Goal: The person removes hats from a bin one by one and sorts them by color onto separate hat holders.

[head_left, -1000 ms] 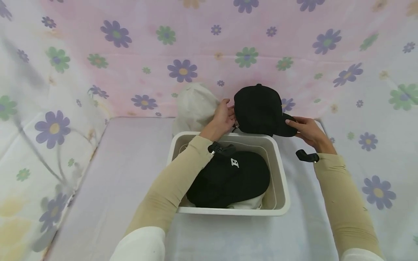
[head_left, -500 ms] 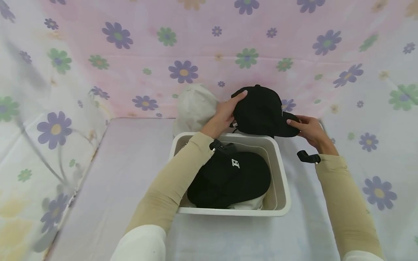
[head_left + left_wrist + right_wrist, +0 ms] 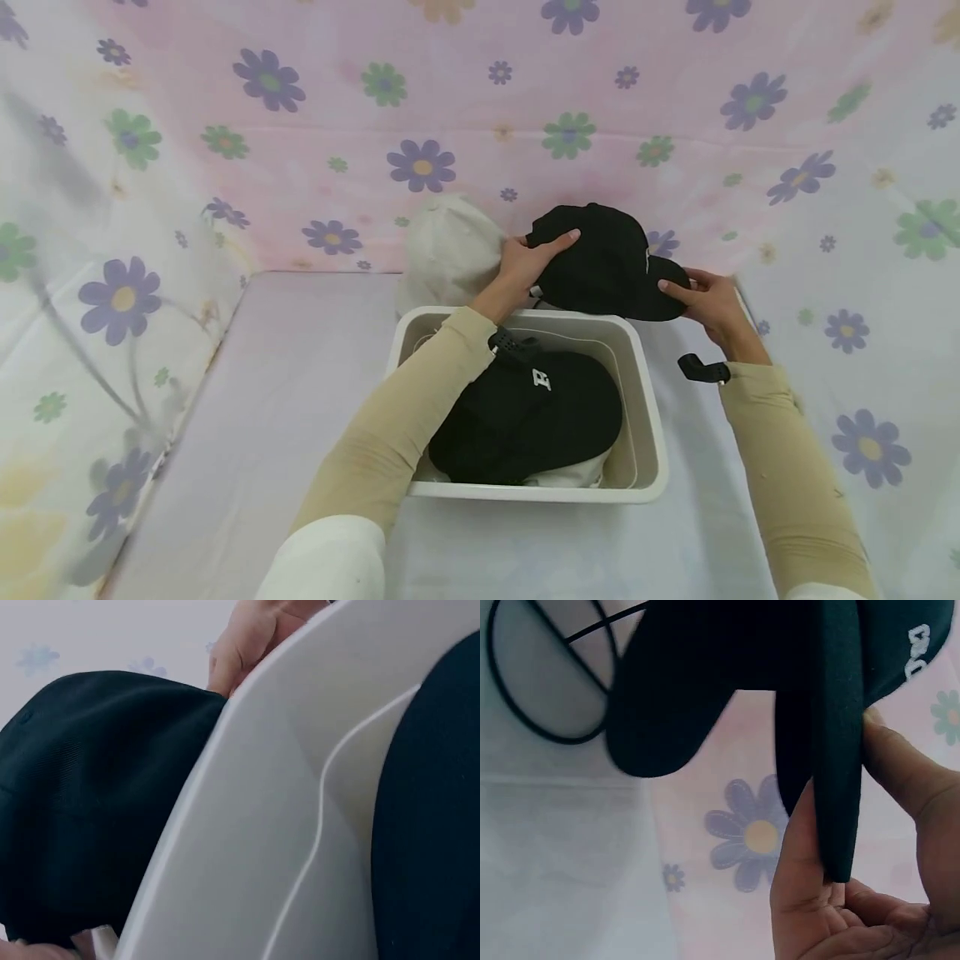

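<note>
A black baseball cap (image 3: 596, 262) is held behind the bin, its brim toward the right. My right hand (image 3: 716, 308) pinches the brim between thumb and fingers, as the right wrist view shows closely. At the cap's back edge my left hand (image 3: 521, 267) grips it, thumb on the outside, its other fingers mostly hidden. White embroidery (image 3: 917, 649) marks the cap's front. Left of it, against the back wall, sits a white cap (image 3: 450, 250). Inside the bin lies another black cap (image 3: 532, 417) with a white letter, on top of something white (image 3: 573, 472).
The off-white plastic bin (image 3: 651, 433) stands under my left forearm. Behind it, the right wrist view shows a black wire loop (image 3: 544, 741) and a second dark, brim-like shape (image 3: 656, 742). Flowered cloth walls (image 3: 337, 150) enclose the pale table (image 3: 285, 367).
My left hand has gone from beside the black cap to gripping its back edge, thumb over it. The cap has dropped slightly and its back edge has bent. My right hand keeps the brim.
</note>
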`<state>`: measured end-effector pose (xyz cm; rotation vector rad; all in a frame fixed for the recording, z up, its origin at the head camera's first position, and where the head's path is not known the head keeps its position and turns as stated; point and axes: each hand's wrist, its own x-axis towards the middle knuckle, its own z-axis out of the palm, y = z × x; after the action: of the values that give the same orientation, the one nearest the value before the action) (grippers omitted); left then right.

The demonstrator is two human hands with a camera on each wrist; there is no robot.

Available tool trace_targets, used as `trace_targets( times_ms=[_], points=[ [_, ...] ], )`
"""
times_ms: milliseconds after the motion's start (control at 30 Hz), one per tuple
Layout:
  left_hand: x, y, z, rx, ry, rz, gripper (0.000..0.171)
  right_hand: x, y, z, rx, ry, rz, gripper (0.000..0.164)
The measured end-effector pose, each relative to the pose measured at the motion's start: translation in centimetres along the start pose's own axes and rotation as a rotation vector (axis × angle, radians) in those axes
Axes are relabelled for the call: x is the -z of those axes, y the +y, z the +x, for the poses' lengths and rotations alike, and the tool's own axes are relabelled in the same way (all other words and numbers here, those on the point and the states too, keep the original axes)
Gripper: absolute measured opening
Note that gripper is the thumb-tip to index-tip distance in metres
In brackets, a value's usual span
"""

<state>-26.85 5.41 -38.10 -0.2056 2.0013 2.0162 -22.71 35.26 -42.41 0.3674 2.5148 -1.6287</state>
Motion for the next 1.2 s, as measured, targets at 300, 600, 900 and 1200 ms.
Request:
trace_targets(
  times_ms=[300, 600, 900, 1200],
  points=[
    [0.6, -0.5, 0.1, -0.09, -0.105, 0.225, 0.11, -0.6, 1.8, 0.7, 0.064, 0.045, 0.095, 0.078],
    [1.1, -1.0, 0.0, -0.254, -0.133, 0.338, 0.106, -0.4, 0.2, -0.8, 0.065, -0.094, -0.006, 0.089],
    [1.2, -1.1, 0.3, -0.256, -0.171, 0.424, 0.113, -1.0, 1.3, -0.3, 0.084, -0.053, -0.128, 0.091],
    [1.8, -1.2, 0.8, -0.265, -0.222, 0.461, 0.117, -1.3, 1.2, -0.2, 0.114, -0.024, -0.168, 0.094]
  ],
)
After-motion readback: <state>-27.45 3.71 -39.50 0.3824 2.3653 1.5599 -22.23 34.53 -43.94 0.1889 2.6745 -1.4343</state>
